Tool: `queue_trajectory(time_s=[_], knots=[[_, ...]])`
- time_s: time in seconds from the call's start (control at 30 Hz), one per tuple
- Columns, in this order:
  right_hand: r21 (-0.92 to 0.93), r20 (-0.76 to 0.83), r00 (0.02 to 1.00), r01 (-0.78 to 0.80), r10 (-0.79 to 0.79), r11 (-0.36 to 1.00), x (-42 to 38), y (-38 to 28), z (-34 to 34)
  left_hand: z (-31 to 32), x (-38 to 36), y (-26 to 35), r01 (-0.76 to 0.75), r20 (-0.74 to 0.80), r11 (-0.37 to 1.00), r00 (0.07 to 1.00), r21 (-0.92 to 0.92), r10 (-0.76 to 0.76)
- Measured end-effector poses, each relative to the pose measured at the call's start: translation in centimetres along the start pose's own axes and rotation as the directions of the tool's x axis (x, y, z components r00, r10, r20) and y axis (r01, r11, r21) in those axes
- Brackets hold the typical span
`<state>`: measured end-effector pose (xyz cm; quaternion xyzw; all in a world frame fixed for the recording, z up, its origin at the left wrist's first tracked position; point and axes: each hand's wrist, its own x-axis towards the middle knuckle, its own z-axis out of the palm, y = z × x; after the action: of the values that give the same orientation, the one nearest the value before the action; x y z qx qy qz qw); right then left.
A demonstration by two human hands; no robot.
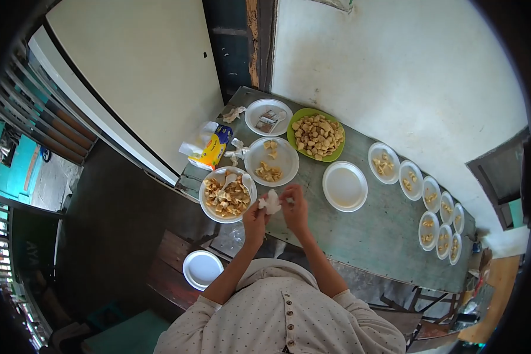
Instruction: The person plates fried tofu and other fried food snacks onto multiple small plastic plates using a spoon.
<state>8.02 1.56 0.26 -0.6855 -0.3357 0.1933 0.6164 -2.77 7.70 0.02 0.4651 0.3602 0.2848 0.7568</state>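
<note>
My left hand (255, 223) is closed on a crumpled white tissue (270, 202) over the table's front edge. My right hand (295, 206) is at the tissue's right side, its fingers bent together; what they hold, if anything, is too small to make out. Left of my hands stands a white plate heaped with brown pieces (226, 194), with a white spoon in it. Just beyond my hands, another white plate (286, 160) bears a few pale pieces. A white plate (344, 186) without food lies to the right.
A green plate of light chunks (318, 137) stands near the wall, beside a plate with small packets (268, 118). A tissue pack (211, 146) lies at the left. Several small plates with pieces (383, 163) line the right side. White plates (203, 269) rest on a bench.
</note>
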Motion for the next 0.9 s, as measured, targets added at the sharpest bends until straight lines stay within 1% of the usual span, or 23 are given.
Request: queue_trajectory(time_s=[0.03, 0.07, 0.1, 0.13, 0.17, 0.2, 0.23, 0.27, 0.3, 0.33, 0.37, 0.4, 0.43, 0.47, 0.5, 0.53, 0.6, 0.67, 0.73, 0.77, 0.83, 0.87, 0.9], knots=[[0.073, -0.081, 0.996, 0.044, -0.038, 0.996, 0.3, 0.6, -0.5, 0.0, 0.1, 1.4, -0.119, -0.052, 0.983, 0.991, 0.138, 0.127], [0.076, -0.089, 0.995, 0.048, -0.041, 0.996, 0.5, 0.0, -1.1, 0.0, 0.3, 2.7, -0.123, -0.045, 0.982, 0.990, 0.143, 0.131], [0.337, -0.043, 0.999, -0.016, 0.032, 0.941, 0.4, -0.6, -2.0, 0.1, 0.5, 3.9, -0.124, -0.036, 0.989, 0.991, 0.086, 0.128], [0.567, 0.020, 0.996, -0.087, 0.092, 0.819, 0.2, -1.5, -2.6, 0.2, 0.6, 4.8, -0.121, -0.027, 0.992, 0.992, 0.026, 0.121], [0.563, 0.014, 0.995, -0.086, 0.095, 0.822, 0.1, -2.6, -2.9, 0.4, 0.8, 5.1, -0.055, -0.027, 0.991, 0.998, -0.119, 0.052], [0.728, 0.087, 0.986, -0.162, 0.144, 0.666, 0.1, -3.8, -3.0, 0.5, 1.0, 4.9, -0.050, -0.021, 0.991, 0.999, -0.122, 0.048], [0.850, 0.169, 0.970, -0.232, 0.173, 0.472, 0.1, -4.6, -3.1, 0.5, 1.2, 4.7, -0.013, 0.028, 0.986, 0.999, -0.167, 0.018], [0.850, 0.164, 0.971, -0.230, 0.175, 0.474, 0.0, -4.9, -3.1, 0.6, 1.3, 4.6, 0.025, 0.077, 0.978, 0.997, -0.209, -0.009], [0.903, 0.192, 0.967, -0.242, 0.170, 0.356, -0.1, -5.1, -3.0, 0.6, 1.1, 4.4, 0.029, 0.081, 0.978, 0.997, -0.208, -0.012], [0.940, 0.218, 0.963, -0.252, 0.161, 0.232, -0.1, -5.4, -3.0, 0.8, 0.5, 4.6, 0.064, 0.144, 0.977, 0.989, -0.204, -0.034], [0.940, 0.212, 0.964, -0.247, 0.163, 0.235, -0.2, -5.7, -3.1, 1.1, -0.1, 4.8, 0.098, 0.209, 0.975, 0.976, -0.198, -0.056], [0.955, 0.208, 0.965, -0.236, 0.162, 0.179, -0.2, -6.0, -3.2, 1.5, -0.6, 4.9, 0.102, 0.217, 0.975, 0.975, -0.199, -0.058], [0.967, 0.203, 0.966, -0.224, 0.161, 0.124, -0.1, -6.2, -3.5, 2.1, -1.0, 4.9, 0.037, 0.218, 0.988, 0.976, -0.150, -0.004], [0.967, 0.199, 0.967, -0.220, 0.160, 0.129, -0.1, -6.3, -3.8, 2.9, -1.5, 5.6, -0.030, 0.221, 0.995, 0.974, -0.100, 0.051], [0.967, 0.183, 0.972, -0.205, 0.148, 0.152, -0.2, -6.4, -4.2, 3.5, -2.1, 6.4, -0.007, 0.216, 0.998, 0.976, -0.060, 0.020], [0.966, 0.171, 0.976, -0.193, 0.138, 0.173, -0.2, -6.4, -4.4, 4.0, -2.3, 6.3, -0.005, 0.214, 0.998, 0.977, -0.063, 0.018], [0.961, 0.179, 0.972, -0.206, 0.153, 0.183, -0.3, -6.9, -5.0, 4.7, -2.8, 5.9, -0.176, 0.304, 0.984, 0.937, -0.016, 0.173], [0.956, 0.190, 0.967, -0.221, 0.168, 0.192, -0.4, -7.1, -5.3, 5.4, -3.3, 6.6, -0.200, 0.307, 0.979, 0.929, -0.050, 0.205], [0.952, 0.182, 0.976, -0.205, 0.116, 0.227, -0.5, -7.2, -5.1, 5.4, -3.4, 6.7, -0.292, 0.391, 0.946, 0.894, 0.141, 0.218], [0.952, 0.185, 0.976, -0.208, 0.117, 0.224, -0.6, -7.5, -5.0, 5.5, -3.4, 6.4, -0.291, 0.388, 0.946, 0.896, 0.143, 0.216], [0.920, 0.197, 0.967, -0.240, 0.162, 0.310, -0.8, -8.2, -4.7, 5.8, -3.5, 6.0, -0.478, 0.403, 0.832, 0.846, 0.282, 0.349], [0.921, 0.198, 0.967, -0.240, 0.162, 0.308, -0.8, -8.3, -4.6, 5.8, -3.5, 6.1, -0.477, 0.402, 0.831, 0.847, 0.285, 0.348], [0.907, 0.181, 0.973, -0.222, 0.146, 0.358, -0.8, -8.3, -4.6, 5.9, -3.5, 6.4, -0.603, 0.405, 0.718, 0.787, 0.347, 0.465]])
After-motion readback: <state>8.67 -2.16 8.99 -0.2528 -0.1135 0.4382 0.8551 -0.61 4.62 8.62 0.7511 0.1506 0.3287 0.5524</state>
